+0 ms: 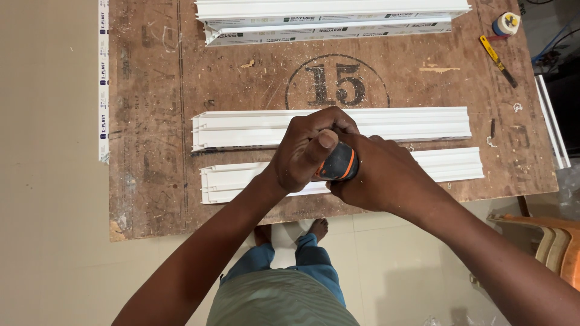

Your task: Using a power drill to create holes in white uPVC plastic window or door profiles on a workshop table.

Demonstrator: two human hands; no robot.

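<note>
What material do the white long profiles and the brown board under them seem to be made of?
The white profiles look like plastic, probably PVC: smooth, slightly glossy, with thin moulded ribs. The brown board looks like plywood or a similar wood sheet: matt, scratched, worn, with chipped edges and pale shavings on it.

White printed label strip [103,78] along the board's left edge [112,121]; round black stencil mark [336,83] mid-board.

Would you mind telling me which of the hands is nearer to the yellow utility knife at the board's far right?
Right. The right hand lies below-left of the utility knife; the left hand is farther left.
</note>
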